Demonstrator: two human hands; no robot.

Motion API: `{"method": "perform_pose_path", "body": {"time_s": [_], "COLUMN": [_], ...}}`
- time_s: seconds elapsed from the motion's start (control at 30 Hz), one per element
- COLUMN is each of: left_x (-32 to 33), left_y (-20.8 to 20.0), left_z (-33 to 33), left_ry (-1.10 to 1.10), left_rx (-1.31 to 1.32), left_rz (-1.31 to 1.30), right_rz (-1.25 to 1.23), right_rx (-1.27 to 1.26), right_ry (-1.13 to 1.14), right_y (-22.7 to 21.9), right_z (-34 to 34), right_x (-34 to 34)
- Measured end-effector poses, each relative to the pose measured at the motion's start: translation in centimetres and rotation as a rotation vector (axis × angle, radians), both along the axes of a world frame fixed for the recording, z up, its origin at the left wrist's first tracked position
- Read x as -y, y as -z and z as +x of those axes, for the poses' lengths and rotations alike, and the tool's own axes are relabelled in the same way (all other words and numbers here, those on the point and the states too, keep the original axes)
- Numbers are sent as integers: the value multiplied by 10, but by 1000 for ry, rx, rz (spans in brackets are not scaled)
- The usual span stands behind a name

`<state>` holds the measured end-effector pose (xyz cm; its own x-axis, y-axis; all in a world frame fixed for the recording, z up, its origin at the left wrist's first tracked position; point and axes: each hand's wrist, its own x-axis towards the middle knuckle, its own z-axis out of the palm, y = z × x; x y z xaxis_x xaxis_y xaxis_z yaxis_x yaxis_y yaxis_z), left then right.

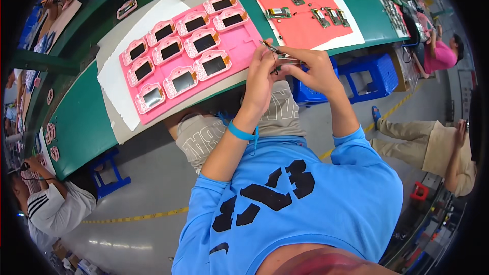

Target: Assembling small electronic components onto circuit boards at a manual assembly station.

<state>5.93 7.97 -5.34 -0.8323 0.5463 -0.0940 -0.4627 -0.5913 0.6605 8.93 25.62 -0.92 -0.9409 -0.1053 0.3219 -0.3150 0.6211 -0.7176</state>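
Both hands meet just off the table's near edge, in front of my lap. My left hand (260,79) is closed on a small dark circuit board with thin wires (272,48), partly hidden by the fingers. My right hand (317,69) pinches a slim silver tool, like tweezers (288,60), against the same part. Left of my hands lies a pink mat (243,40) bearing several pink-and-white framed screens (204,43). Beyond my hands, a red mat (305,29) on white sheeting carries several small green circuit boards (278,12).
The long green worktable (86,117) curves across the view. Blue plastic stools (374,76) stand under its right side, and another blue stool (109,173) at the left. Other people (61,203) work at both sides; one in beige trousers (407,135) stands at the right.
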Motion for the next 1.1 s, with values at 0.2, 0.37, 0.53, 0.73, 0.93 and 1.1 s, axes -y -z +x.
{"method": "perform_pose_path", "body": {"time_s": [0.2,0.37,0.53,0.73,0.93,1.1], "left_x": [25,62,100,148,159,147], "left_y": [2,-6,-27,-28,-60,-76], "left_z": [20,24,34,47,23,-9], "left_ry": [-121,-137,-235,-336,-290,-215], "left_rx": [-100,-150,-114,-131,-132,-129], "left_rz": [-74,-235,-386,-586,-843,-848], "right_rz": [-512,-611,-535,-586,-769,-843], "right_rx": [517,732,700,631,676,702], "right_ry": [-101,-223,-301,-271,-231,-184], "right_y": [-14,-22,-31,0,28,18], "right_z": [30,45,55,46,31,17], "right_x": [38,63,74,76,78,69]}}
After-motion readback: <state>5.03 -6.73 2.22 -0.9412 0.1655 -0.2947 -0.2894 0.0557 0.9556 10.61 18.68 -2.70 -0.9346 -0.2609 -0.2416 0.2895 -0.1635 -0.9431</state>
